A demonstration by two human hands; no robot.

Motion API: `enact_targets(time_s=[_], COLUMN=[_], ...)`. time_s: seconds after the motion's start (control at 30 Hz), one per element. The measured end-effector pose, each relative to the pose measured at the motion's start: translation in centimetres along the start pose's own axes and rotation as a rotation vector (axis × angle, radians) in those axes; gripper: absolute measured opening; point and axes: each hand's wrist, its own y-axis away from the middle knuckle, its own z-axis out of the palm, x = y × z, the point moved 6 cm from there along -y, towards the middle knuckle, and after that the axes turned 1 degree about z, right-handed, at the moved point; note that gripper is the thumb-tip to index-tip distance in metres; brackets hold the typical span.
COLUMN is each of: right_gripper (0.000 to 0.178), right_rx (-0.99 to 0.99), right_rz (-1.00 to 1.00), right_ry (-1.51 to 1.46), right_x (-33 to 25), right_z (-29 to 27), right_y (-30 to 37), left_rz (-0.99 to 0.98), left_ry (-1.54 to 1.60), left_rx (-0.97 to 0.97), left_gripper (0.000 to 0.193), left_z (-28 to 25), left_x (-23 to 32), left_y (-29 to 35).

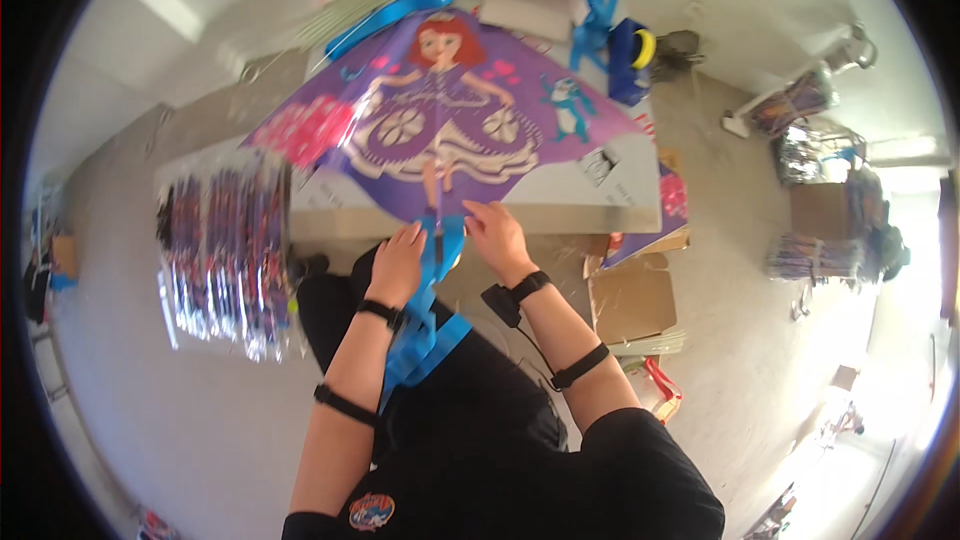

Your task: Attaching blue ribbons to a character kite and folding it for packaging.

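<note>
A purple diamond-shaped kite [410, 145], printed with a red-haired figure in a wide dress, lies spread on the table with its lower tip toward me. Blue ribbon [425, 335] hangs from that tip in folded strips, down over my black trousers. At the tip's left side, my left hand [397, 265] is closed with its fingertips on the ribbon's upper end. My right hand [497, 237] is bent at the right side of the tip, thumb and forefinger at the kite's edge and the ribbon. The exact contact under the fingertips is small and partly hidden.
More blue ribbon [415, 8] lies at the table's far edge, near an open carton [530, 8] and a blue box [628, 60] with a yellow ring. Plastic-wrapped packs [225, 250] stand at left. A cardboard box [632, 300] sits below the table's right side.
</note>
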Motion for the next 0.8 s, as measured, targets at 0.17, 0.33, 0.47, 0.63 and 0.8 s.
enact_targets(time_s=[0.17,0.33,0.47,0.63,0.8], right_gripper=[0.020,0.028,0.032,0.033,0.022], right_rx=[0.390,0.544,0.572,0.319,0.281], right_rz=[0.273,0.392,0.382,0.589,0.601], right_ry=[-0.138,0.140,0.368,0.104,-0.577], right_x=[9.9,20.2,23.8,27.1,31.0], right_z=[-14.1,-25.1,-26.4,-24.7,-25.0], right_y=[-8.0,-15.6,-19.0,-21.8,-22.8], left_rz=[-0.044,-0.026,-0.063,-0.091,-0.087], left_ry=[0.047,0.036,0.055,0.041,0.057], left_rx=[-0.092,-0.088,-0.143,-0.172,-0.209], left_gripper=[0.036,0.037,0.038,0.040,0.042], left_z=[-0.9,-1.6,-2.1,-2.3,-2.0], left_x=[0.5,1.4,1.7,1.4,1.8], left_y=[-0.5,-0.9,-0.8,-0.6,-1.1])
